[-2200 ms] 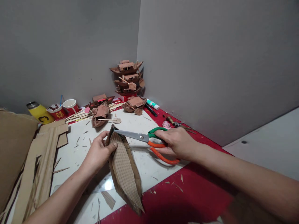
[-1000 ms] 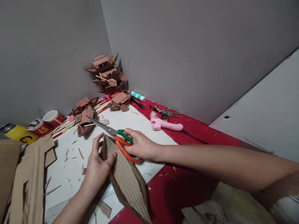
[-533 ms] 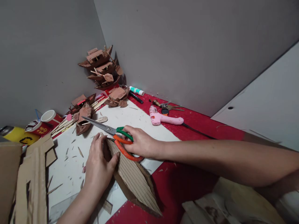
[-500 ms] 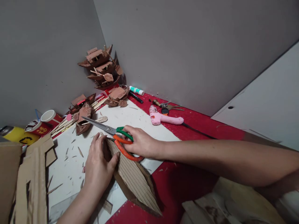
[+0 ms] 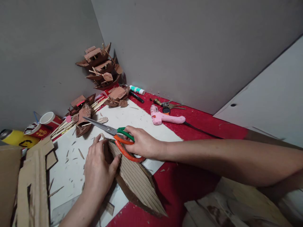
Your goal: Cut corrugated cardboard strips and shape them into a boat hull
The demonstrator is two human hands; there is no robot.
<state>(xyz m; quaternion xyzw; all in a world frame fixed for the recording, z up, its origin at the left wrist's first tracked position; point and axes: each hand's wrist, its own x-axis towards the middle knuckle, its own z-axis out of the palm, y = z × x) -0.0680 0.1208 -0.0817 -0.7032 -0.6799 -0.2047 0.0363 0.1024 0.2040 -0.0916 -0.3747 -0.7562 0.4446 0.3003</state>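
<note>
A boat-shaped piece of corrugated cardboard (image 5: 137, 176) lies slantwise at the bottom centre, its near tip over the red surface. My left hand (image 5: 100, 164) grips its far end, thumb on the ribbed inner face and fingers around the outer side. Scissors (image 5: 110, 130) with one green and one orange handle are in my right hand (image 5: 140, 142), above that same end. Their blades look closed and point up and left, towards a small brown cardboard boat (image 5: 84, 119) on the white board.
Stacked brown model boats (image 5: 101, 67) stand in the back corner. A pink glue gun (image 5: 165, 116) lies on the red surface (image 5: 208, 126), near keys and a glue stick (image 5: 137, 90). Paper cups (image 5: 50, 119), a yellow bottle (image 5: 19, 138) and cardboard strips (image 5: 35, 183) are at the left.
The near tip of the boat-shaped cardboard has shifted slightly right, and its right side wall shows less. Both hands keep nearly the same place and hold. The camera view has shifted a little.
</note>
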